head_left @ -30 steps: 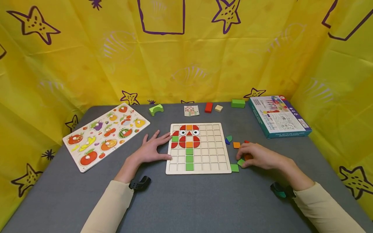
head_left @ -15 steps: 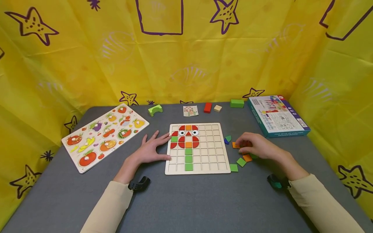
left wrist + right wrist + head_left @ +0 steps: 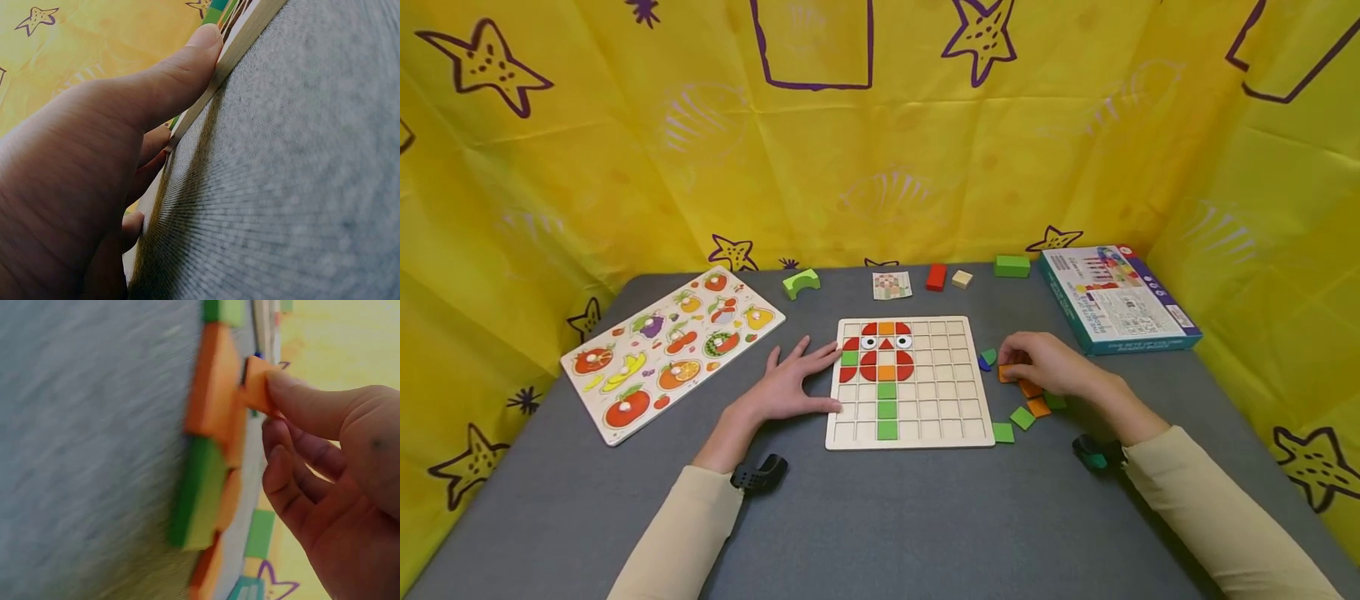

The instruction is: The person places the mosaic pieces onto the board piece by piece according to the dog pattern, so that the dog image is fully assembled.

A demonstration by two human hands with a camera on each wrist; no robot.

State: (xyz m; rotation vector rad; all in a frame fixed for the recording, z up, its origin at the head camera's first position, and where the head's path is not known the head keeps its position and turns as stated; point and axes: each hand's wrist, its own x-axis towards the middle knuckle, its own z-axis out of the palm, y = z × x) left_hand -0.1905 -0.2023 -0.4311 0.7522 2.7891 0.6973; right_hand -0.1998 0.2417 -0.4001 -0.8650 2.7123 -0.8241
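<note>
A wooden grid board lies flat on the grey table, with red, orange and green tiles and two eye tiles set in its left part. My left hand rests against the board's left edge, fingers spread; in the left wrist view the thumb touches the rim. To the right of the board, my right hand pinches a square orange tile between thumb and fingers. Loose beside that hand lie green tiles, orange tiles, and a blue piece by the board's edge.
A fruit puzzle board lies at the left and a teal box at the back right. Along the back are a green arch block, a pattern card, a red block, a beige block and a green block.
My right hand has moved away from the lower green and orange tiles toward the back and left, and now pinches an orange tile. The left hand stays at the board's edge.
</note>
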